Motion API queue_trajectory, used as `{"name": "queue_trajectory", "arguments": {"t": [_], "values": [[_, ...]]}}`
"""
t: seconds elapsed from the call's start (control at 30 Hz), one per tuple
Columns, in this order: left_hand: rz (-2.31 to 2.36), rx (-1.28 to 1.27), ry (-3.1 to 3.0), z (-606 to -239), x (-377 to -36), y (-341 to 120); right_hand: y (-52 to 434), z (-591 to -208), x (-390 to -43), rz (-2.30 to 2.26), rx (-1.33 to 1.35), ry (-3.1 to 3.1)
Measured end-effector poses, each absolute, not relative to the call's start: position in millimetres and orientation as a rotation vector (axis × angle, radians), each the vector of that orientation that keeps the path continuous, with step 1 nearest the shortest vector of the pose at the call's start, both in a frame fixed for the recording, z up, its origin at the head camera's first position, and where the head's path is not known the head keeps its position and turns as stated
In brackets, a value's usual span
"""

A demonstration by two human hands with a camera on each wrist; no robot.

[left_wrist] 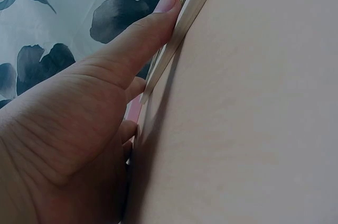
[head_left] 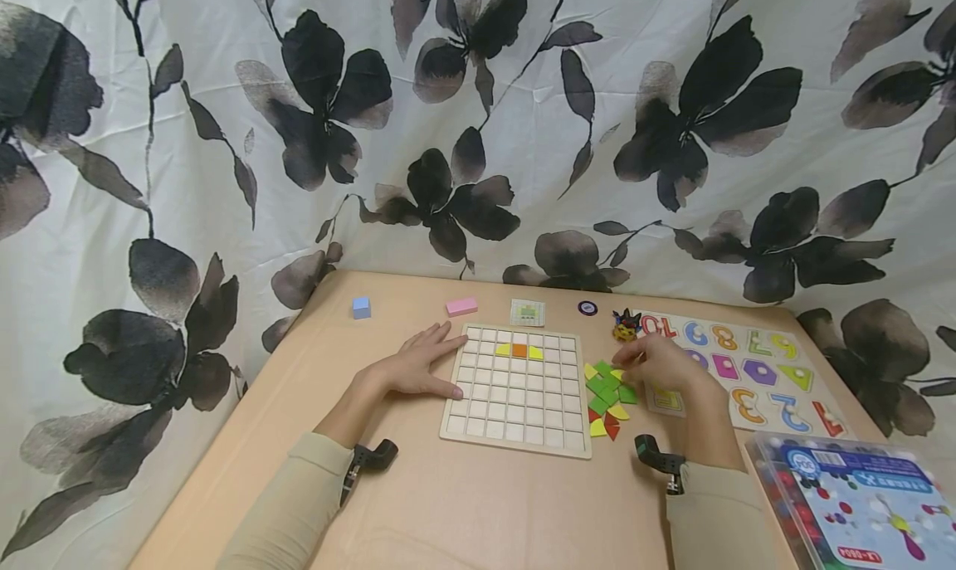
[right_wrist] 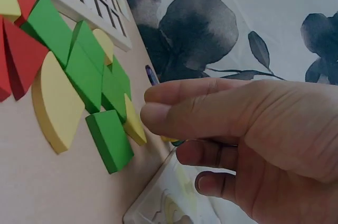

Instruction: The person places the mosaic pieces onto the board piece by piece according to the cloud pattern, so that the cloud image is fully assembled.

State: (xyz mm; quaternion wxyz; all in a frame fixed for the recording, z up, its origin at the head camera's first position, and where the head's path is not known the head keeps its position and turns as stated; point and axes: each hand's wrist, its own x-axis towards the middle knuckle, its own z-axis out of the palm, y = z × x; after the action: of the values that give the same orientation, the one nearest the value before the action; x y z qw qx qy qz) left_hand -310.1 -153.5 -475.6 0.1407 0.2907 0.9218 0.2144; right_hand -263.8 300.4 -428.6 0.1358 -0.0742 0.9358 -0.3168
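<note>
— Two hands work a wooden grid board (head_left: 515, 392) on a tan table (head_left: 463, 504): which is nearer the loose pieces?

— The right hand (head_left: 660, 362). It hovers at the far right edge of the pile of green, yellow and red tiles (head_left: 607, 397), which lies just beside the board's right edge, running away from the person along it. The right wrist view shows thumb and forefinger (right_wrist: 211, 121) pinched together, with a sliver of yellow and green below them; whether that is a tile in the grip cannot be told.

— And the left hand (head_left: 418, 362)?

— Flat and relaxed, fingers straight, resting on the table with its fingertips against the board's left edge, holding nothing.

— What is already on the board?

— Three pieces in the second row: yellow, orange (head_left: 519, 350), yellow.

— The surroundings?

— A numbers puzzle (head_left: 754, 371) lies under and beyond the right hand, a plastic box (head_left: 859, 495) near the right sleeve, a blue cube (head_left: 362, 307) and pink block (head_left: 461, 306) at the far side, and a flower-print curtain (head_left: 478, 122) behind.
</note>
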Motion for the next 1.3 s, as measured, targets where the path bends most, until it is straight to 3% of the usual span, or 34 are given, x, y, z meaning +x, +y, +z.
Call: {"name": "queue_trajectory", "arguments": {"t": [1.3], "values": [[0.629, 0.847, 2.657, -474.9, -310.2, -153.8, 302.4, -435.9, -267.5, -0.965, -0.189, 2.710]]}}
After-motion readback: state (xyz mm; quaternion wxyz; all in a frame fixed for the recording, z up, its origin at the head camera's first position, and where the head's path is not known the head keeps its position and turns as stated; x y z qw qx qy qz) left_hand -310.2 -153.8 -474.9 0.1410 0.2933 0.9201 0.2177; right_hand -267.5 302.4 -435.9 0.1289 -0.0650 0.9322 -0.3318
